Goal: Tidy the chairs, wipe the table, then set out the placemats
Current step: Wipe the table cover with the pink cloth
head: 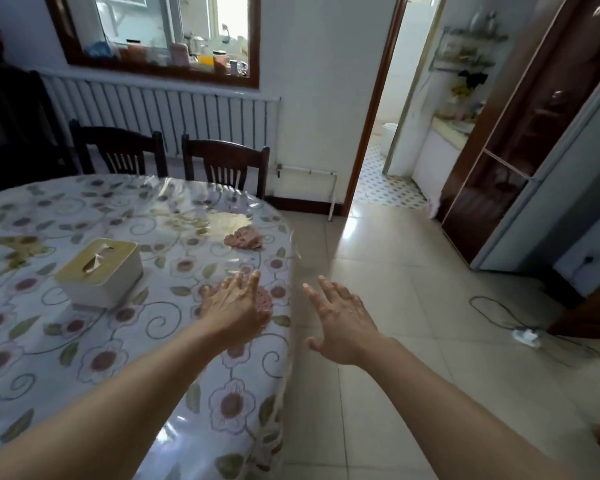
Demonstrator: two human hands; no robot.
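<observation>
Daylight is coming through the wood-framed window (160, 36) above the long white ribbed radiator (160, 116), and it is glaring off the glossy floral plastic cloth covering the round dining table (49, 341), which is filling the left half of the room. Toward the left of that table a cream rectangular tissue box with a tan lid (99, 270) is sitting, a tissue poking up from its slot. Behind the far rim two dark wooden slat-backed chairs (118, 147) are standing side by side, pushed in close, their backs rising above the cloth. Further right, near the table's right edge, a small crumpled pink cloth (244, 237) is lying untouched, well ahead of both hands. The left hand (234, 306) is reaching over the table near its right edge, fingers spread and holding nothing; whether the palm is touching the cloth is hard to tell from this angle. Just beside it, past the table's rim and over the pale floor tiles (395, 271), the right hand (343, 323) is hanging with fingers splayed wide, also empty. Beyond, an open doorway (388, 133) is showing a patterned floor, and at the right a tall dark glossy cabinet (520, 140) is standing, with a white power strip and its dark cord (527, 336) lying on the tiles.
</observation>
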